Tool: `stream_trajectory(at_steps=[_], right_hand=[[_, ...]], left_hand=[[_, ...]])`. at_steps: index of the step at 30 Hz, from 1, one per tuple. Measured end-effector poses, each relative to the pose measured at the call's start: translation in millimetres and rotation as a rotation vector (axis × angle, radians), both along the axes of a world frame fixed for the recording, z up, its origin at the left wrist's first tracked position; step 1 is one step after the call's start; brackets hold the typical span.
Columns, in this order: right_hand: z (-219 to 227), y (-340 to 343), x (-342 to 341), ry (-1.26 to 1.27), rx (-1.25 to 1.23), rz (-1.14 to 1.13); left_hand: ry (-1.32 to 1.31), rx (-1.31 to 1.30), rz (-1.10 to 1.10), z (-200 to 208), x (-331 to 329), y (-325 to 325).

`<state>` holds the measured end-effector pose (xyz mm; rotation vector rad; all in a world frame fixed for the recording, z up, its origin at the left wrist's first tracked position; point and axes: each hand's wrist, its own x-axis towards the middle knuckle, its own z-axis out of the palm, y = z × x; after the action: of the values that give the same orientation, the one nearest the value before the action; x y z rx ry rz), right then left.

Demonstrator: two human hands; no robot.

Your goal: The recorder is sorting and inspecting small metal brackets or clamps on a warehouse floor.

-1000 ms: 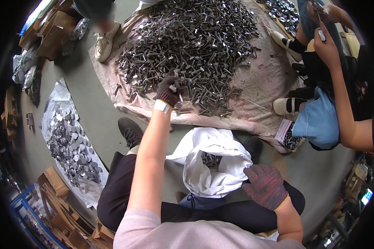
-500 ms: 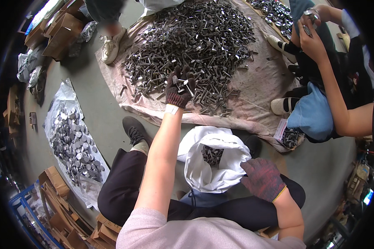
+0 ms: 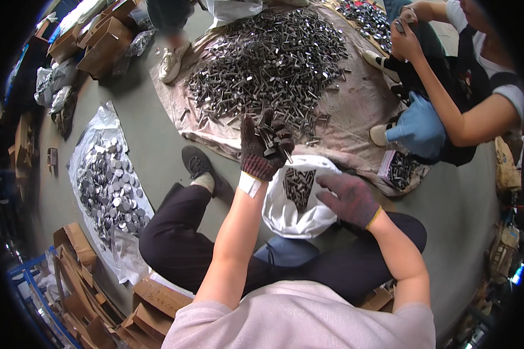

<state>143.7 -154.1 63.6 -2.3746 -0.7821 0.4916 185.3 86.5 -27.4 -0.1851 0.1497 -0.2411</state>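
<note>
A dark knitted glove covers my left hand (image 3: 265, 145), which is raised between the pile and the bag. Its fingers are curled around several dark metal bolts (image 3: 269, 139) that stick out past the palm. My right hand (image 3: 350, 200), in a reddish-grey glove, hovers at the right side of the white sack (image 3: 279, 218), fingers apart and reaching over its mouth. Inside the sack, between my legs, lies a heap of metal bolts (image 3: 298, 187). Ahead of me a large pile of the same kind of bolts (image 3: 268, 70) covers a stained cloth (image 3: 355, 110).
At left, round metal discs (image 3: 113, 192) lie on a plastic sheet (image 3: 113, 125). Cardboard boxes (image 3: 105, 49) stand at far left, with more cardboard (image 3: 75, 244) at lower left. A co-worker (image 3: 448, 116) sits at right, handling a metal piece. Another person's shoe (image 3: 172, 64) rests at the cloth's edge.
My left hand has come back from the pile toward the sack, carrying bolts. My right hand has moved up and left, from the sack's rim to over its mouth. The view has shifted slightly.
</note>
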Motion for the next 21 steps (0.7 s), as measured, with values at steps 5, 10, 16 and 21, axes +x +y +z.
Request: stream_trajectory(at_steps=[5, 10, 16, 21], right_hand=[[14, 42, -28, 0.18, 0.119, -0.089], [-1, 59, -82, 0.002, 0.237, -0.186], [1, 53, -124, 0.273, 0.457, -0.454], [34, 55, -142, 0.258, 0.441, -0.339]], left_hand=[[0.011, -0.073, 0.052, 34, -73, -21], [0.003, -0.028, 0.093, 30, -128, -22], [0.121, 0.075, 0.115, 36, -165, -33], [0.189, 0.063, 0.109, 37, -177, -35]])
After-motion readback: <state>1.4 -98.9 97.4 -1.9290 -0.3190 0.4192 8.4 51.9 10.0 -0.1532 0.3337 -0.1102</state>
